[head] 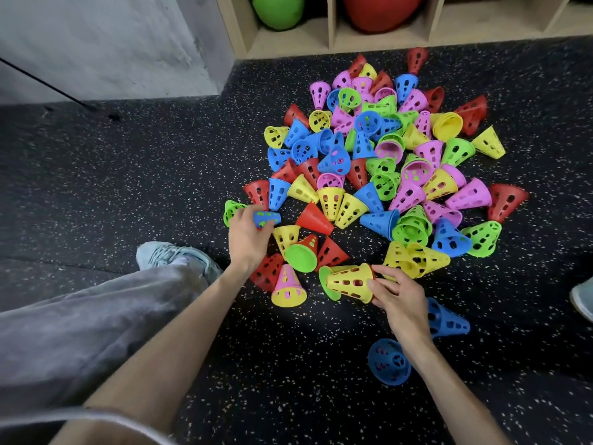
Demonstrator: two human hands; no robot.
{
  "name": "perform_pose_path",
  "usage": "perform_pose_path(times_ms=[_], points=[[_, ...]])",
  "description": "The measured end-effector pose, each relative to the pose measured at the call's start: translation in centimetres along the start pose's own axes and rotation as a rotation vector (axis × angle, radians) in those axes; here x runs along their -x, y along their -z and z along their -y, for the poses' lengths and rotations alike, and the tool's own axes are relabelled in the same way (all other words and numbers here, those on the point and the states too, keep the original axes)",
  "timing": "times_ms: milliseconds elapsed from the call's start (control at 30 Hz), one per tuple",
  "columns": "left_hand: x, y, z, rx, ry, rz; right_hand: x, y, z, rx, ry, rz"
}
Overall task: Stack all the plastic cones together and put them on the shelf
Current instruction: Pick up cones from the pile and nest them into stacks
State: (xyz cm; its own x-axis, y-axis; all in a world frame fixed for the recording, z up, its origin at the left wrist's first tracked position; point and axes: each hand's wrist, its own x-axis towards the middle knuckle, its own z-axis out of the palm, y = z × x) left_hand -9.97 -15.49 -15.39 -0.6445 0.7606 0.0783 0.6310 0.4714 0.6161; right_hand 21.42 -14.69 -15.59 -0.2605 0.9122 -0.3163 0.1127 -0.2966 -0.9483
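Green ball [278, 9] and red ball [382, 11] top centre; grey wall [106, 43] upper left; black speckled floor [128, 175]; light sneaker [178, 256] centre left.

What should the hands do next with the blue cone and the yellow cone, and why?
Probably bring the left hand across and slip its blue cone onto the yellow cone stack that the right hand grips. Each hand already holds cones, the two lie close together, and the big pile is still loose on the floor.
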Motion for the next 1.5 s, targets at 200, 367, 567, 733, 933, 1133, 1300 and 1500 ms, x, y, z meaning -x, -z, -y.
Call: perform_pose_path(times_ms=[200,367,567,733,933,1133,1300,1500], points=[[-1.3,-0.3,2.7,0.025,0.155,0.123,-0.4,0.0,-0.4,0.005,0.004,-0.001],[-0.7,-0.4,3.4,-0.012,0.054,0.092,-0.9,0.4,-0.8,0.009,0.0,-0.007],[-0.4,0.3,3.7,-0.025,0.053,0.136,-0.7,0.8,0.2,0.022,0.018,-0.02],[0.5,1.1,3.7,-0.088,0.022,0.159,-0.3,0.7,1.0,0.039,0.041,-0.017],[0.1,1.4,2.2,-0.108,-0.063,0.217,0.0,0.1,1.6,0.054,0.057,-0.007],[-1.8,0.8,1.0,0.013,0.132,0.177,-0.1,-0.2,1.7,0.052,0.048,-0.008],[-2.5,0.5,0.6,-0.008,0.167,0.189,-0.2,0.1,1.4,0.043,0.04,-0.022],[-1.4,1.9,-1.1,0.08,0.065,-0.082,-0.3,0.5,1.3,0.036,0.036,-0.023]])
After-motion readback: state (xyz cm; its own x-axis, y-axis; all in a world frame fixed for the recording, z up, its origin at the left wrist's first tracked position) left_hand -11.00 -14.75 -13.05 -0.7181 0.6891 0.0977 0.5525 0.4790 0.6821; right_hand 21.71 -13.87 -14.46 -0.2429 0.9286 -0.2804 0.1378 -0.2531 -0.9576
